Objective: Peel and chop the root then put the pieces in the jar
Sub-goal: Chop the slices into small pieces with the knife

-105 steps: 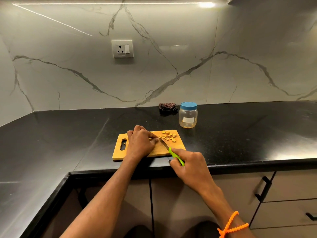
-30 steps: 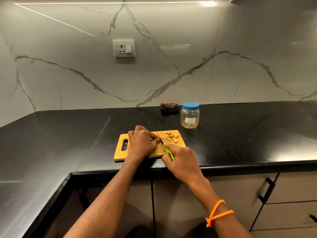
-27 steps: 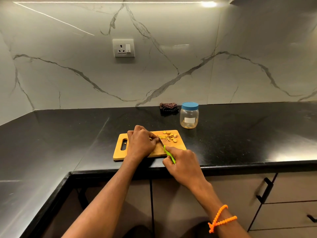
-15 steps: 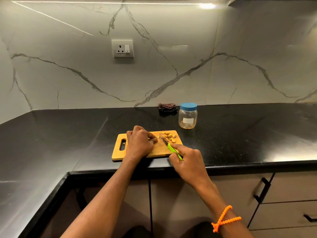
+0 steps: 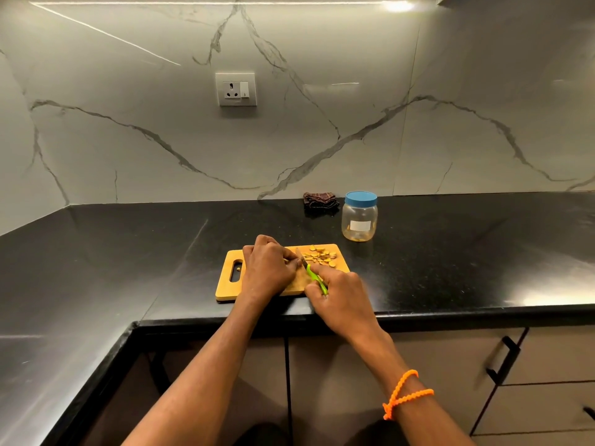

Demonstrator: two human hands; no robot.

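A wooden cutting board (image 5: 228, 288) lies on the black counter near its front edge. My left hand (image 5: 267, 268) sits curled on the board, pinching the root, which shows only as a sliver at my fingertips. My right hand (image 5: 341, 300) grips a green-handled knife (image 5: 310, 272); its blade points away from me and meets the board right beside my left fingertips. Several yellow chopped pieces (image 5: 322, 255) lie on the board's far right part. Behind and to the right stands a clear jar (image 5: 359, 217) with its blue lid on.
A folded dark cloth (image 5: 320, 201) lies by the marble backsplash, left of the jar. A wall socket (image 5: 236, 89) is above. The counter wraps round to the left. Cabinet drawers with black handles (image 5: 502, 358) sit below on the right.
The knife has been moving back and forth in small strokes beside my left fingertips. My left hand has stayed on the root. The pile of pieces looks about the same.
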